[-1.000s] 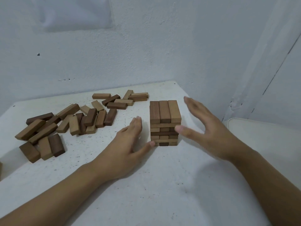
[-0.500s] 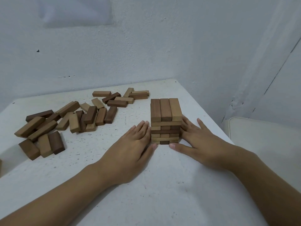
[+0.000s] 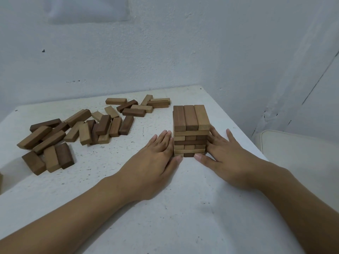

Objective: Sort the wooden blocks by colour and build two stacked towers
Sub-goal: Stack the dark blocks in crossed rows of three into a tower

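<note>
Pressing one tower [image 3: 191, 132] between two flat hands on the white table [image 3: 183, 208].
Left hand [image 3: 152, 167] fingers together, right hand [image 3: 229, 162] fingers slightly spread; three blocks on top; loose blocks [image 3: 82, 129] lie well left.

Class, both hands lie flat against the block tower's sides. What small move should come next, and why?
Probably a gentle inward squeeze to square the tower: the left hand and right hand flank it with straight fingers, and its lower layers look slightly uneven.
</note>
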Tool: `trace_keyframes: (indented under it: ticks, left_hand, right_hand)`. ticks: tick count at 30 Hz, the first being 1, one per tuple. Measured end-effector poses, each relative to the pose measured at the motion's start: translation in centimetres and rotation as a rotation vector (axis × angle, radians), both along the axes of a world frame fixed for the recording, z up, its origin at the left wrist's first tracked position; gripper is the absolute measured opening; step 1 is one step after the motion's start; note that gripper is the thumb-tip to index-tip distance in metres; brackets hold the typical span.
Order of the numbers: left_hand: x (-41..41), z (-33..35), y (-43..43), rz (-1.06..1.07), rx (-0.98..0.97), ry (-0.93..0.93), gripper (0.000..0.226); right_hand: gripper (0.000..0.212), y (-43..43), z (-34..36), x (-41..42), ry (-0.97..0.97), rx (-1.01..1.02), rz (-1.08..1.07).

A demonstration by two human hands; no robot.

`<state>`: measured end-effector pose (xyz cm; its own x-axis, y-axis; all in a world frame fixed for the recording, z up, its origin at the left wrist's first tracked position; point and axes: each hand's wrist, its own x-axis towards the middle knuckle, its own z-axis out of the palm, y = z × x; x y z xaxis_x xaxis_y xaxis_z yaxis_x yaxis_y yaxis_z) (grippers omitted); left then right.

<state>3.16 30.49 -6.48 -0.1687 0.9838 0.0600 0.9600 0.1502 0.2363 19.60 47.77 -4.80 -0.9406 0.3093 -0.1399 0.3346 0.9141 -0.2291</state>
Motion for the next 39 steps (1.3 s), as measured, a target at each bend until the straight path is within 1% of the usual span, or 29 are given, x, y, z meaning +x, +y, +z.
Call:
trace_keyframes:
  ticks: [4,8,10,21,25,28,31,35,39]
  left_hand:
    - [-0.3,0.0,0.7,0.007,-0.015,-0.006,0.077]
    - [-0.9,0.2,1.5,0.003,-0.035,-0.03,0.081]
    - [-1.1,0.3,1.7,-0.001,-0.036,-0.018,0.081]
    - [-1.6,-0.2,2.2,0.036,-0.031,0.014,0.082]
    - [-2.1,-0.1,2.5,0.047,-0.028,0.017,0.087]
    - [-2.4,-0.1,2.6,0.03,-0.003,-0.015,0.083]
    - [-2.5,-0.2,2.6,0.029,0.007,-0.018,0.083]
    - [-2.7,0.0,2.5,0.026,0.025,-0.025,0.078]
    - [-2.6,0.0,2.6,0.042,0.016,-0.025,0.079]
  right_hand:
    - [0.064,0.8,-0.2,-0.4,0.025,0.028,0.002]
    - [0.075,1.5,-0.5,-0.9,0.063,0.04,0.001]
    - [0.075,1.9,-0.7,-1.2,0.076,0.038,0.003]
    - [0.064,2.5,-0.7,-1.8,0.107,0.014,0.004]
    - [0.071,2.5,-0.9,-2.1,0.1,0.016,-0.019]
    - [0.069,2.5,-1.1,-2.3,0.094,0.022,-0.032]
    - [0.075,2.4,-1.1,-2.3,0.099,0.021,-0.039]
    - [0.076,2.2,-1.3,-2.3,0.12,0.009,-0.051]
    - [0.076,2.1,-1.3,-2.3,0.128,0.022,-0.057]
